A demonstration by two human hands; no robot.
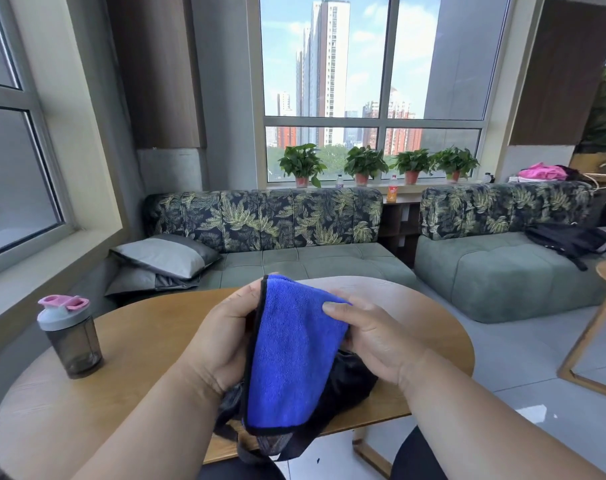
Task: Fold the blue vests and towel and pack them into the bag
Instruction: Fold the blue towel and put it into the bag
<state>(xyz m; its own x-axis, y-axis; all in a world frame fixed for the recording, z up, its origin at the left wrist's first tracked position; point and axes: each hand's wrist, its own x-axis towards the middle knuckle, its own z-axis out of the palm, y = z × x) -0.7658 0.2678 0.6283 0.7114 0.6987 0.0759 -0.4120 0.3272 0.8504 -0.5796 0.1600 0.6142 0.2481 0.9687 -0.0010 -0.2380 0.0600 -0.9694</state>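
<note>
At the lower centre of the frame a folded blue towel (294,351) is being gripped on its two sides by the curled fingers of the left hand (221,337) and right hand (370,334), above a black bag (346,382) on the desk (149,341), with a shaker bottle (69,336) standing farther left.

A: What stands on the wooden table (149,336)?
B: A shaker bottle (69,336), grey w/ pink lid, upright near the left edge.
A: And behind?
B: Sofa (296,237) w/ leaf-print back, two grey pillows (163,259) at its left end. Four potted plants (363,164) on the windowsill, an orange drink bottle (392,188) near them.
</note>
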